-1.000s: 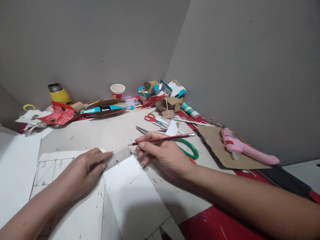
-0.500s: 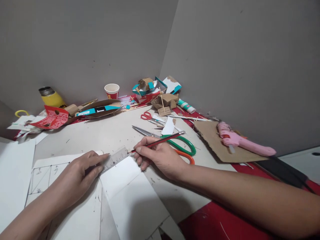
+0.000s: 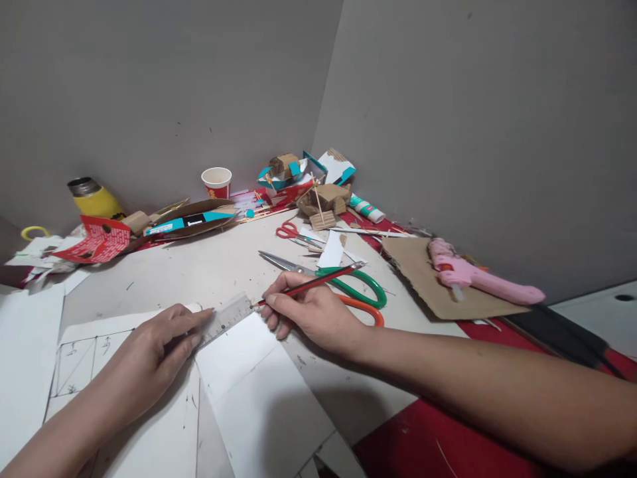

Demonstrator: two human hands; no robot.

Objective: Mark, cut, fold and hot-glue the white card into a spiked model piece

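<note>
Pinning clear ruler [image 3: 226, 317] flat on thin, floppy white paper [image 3: 259, 385] near counter's [image 3: 199, 265] front edge, left-hand fingers [image 3: 192, 325] spread; right-hand fingers [image 3: 279, 299] pinched light, stiff pencil [image 3: 311, 284] near tip.

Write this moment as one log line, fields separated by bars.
left hand: presses ruler on paper | right hand: holds pencil, tip at ruler | nearby: scissors

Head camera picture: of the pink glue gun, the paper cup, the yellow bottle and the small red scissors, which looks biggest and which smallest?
1. Pink glue gun, clearly the largest, though it also lies nearer the camera.
2. Yellow bottle, partly hidden.
3. Paper cup and small red scissors look about alike, so I won't rank them.
</note>
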